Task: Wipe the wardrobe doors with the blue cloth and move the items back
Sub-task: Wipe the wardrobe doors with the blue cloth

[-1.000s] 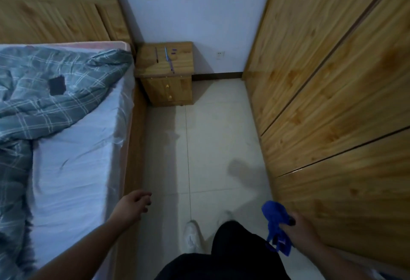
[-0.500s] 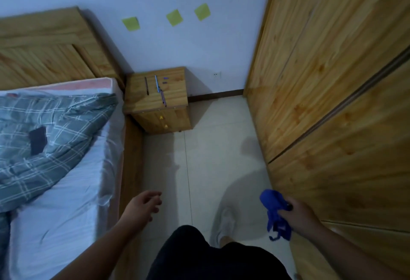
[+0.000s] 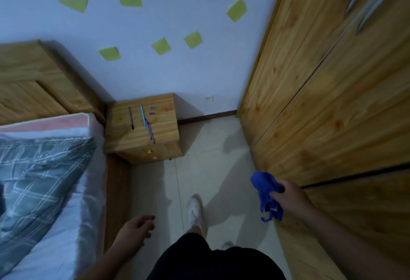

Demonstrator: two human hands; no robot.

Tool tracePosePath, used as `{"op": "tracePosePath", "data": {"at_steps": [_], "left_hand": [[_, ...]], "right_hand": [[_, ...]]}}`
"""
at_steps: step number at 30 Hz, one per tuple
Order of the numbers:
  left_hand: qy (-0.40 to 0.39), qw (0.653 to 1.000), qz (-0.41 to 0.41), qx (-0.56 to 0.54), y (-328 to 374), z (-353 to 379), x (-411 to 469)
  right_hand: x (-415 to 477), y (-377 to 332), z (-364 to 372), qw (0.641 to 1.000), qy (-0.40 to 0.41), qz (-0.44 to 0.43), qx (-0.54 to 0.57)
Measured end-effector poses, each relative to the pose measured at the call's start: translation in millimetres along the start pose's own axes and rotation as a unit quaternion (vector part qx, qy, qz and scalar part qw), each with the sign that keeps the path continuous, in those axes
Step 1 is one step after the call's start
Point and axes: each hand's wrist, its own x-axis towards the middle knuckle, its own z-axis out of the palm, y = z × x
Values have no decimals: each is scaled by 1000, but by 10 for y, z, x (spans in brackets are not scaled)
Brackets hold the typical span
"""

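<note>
The right grip (image 3: 288, 193), at four o'clock in the view, grasps the bunched blue cloth (image 3: 264, 187), held in the air above the floor near the wardrobe doors (image 3: 332, 102) at three o'clock. The left grip (image 3: 136, 231) hangs loosely curled and empty at seven o'clock, beside the bed frame (image 3: 116, 191). Pens (image 3: 143, 115) lie on the nightstand (image 3: 164, 122) surface at eleven o'clock.

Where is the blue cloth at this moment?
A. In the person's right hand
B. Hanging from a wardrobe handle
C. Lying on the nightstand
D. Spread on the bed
A: the right hand grips the bunched cloth in the air beside the wardrobe, and the left hand holds nothing.
</note>
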Motion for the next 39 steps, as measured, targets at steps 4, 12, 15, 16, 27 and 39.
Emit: {"op": "tracePosePath", "data": {"at_steps": [4,12,15,16,27,39], "left_hand": [[-22,998,55,33,877,-373,595],[-26,985,151,75,2735,-578,1334],[-45,984,154,76,3168,-468,1567],[-50,985,151,73,3289,-425,1634],[-73,981,148,102,4201,-153,2045],[-132,953,266,66,5858,40,2553]], "right_hand": [[156,-73,-86,999,2,44,32],[347,235,-230,989,-39,136,52],[548,226,-432,974,-74,195,87],[642,222,-502,973,-75,199,95],[1745,-923,-1297,993,-7,84,81],[2028,-2237,-2122,985,143,51,82]]}}
